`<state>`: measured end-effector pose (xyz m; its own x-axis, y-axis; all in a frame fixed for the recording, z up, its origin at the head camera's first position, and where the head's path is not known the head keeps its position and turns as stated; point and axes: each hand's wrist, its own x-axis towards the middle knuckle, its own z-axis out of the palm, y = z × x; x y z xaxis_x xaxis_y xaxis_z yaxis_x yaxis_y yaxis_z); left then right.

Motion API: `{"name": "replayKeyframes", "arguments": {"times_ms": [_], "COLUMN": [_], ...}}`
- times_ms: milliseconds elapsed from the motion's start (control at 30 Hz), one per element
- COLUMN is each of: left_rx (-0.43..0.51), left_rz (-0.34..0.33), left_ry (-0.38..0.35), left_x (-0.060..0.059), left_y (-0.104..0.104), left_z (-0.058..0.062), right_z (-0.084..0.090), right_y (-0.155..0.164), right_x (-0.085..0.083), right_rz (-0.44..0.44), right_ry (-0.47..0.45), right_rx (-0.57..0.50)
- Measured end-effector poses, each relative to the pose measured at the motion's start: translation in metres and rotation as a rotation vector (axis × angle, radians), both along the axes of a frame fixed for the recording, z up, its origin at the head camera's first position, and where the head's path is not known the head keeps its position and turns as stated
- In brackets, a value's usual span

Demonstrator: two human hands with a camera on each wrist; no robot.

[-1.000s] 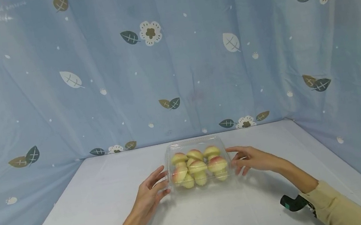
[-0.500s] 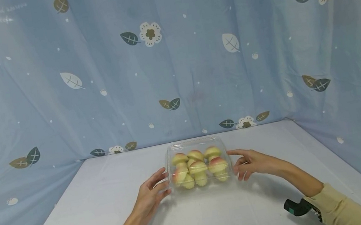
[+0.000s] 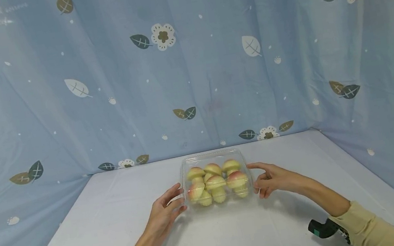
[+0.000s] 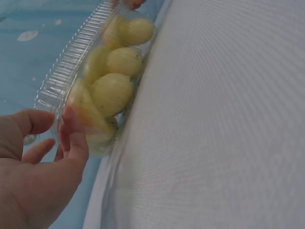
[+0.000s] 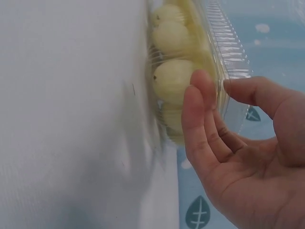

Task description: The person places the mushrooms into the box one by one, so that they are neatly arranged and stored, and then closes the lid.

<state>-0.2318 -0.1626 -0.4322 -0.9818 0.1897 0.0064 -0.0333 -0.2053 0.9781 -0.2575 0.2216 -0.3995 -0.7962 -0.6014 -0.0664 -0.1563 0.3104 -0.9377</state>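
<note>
Both hands, left (image 3: 164, 213) and right (image 3: 272, 179), stay spread against the clear box (image 3: 216, 181) ends (right fingers slightly more curled than before).

We see a clear plastic clamshell box (image 3: 215, 180), lid closed, resting flat on the white surface (image 3: 122, 236). Inside we count six mushroom-shaped yellow-pink buns (image 3: 215, 182), upright in two rows.

The right hand (image 5: 248, 157), fingers (image 5: 198, 114) loosely spread, touches the end of the clear box (image 5: 224, 52) of yellow mushrooms (image 5: 174, 76).

head looks down; wrists close, sharing clear box (image 3: 216, 181).
</note>
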Motion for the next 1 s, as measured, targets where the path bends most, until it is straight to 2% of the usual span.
{"name": "replayKeyframes", "arguments": {"times_ms": [367,1000], "left_rx": [-0.004,-0.001], "left_rz": [0.001,0.042], "left_ry": [0.038,0.033], "left_x": [-0.0004,-0.0021], "left_y": [0.0013,0.0044], "left_z": [-0.0033,-0.0035], "right_z": [-0.0031,-0.002], "right_y": [-0.0018,-0.0001], "right_x": [0.0,0.0006], "right_rz": [-0.021,0.013], "right_ry": [-0.036,-0.026], "right_rx": [-0.045,-0.067]}}
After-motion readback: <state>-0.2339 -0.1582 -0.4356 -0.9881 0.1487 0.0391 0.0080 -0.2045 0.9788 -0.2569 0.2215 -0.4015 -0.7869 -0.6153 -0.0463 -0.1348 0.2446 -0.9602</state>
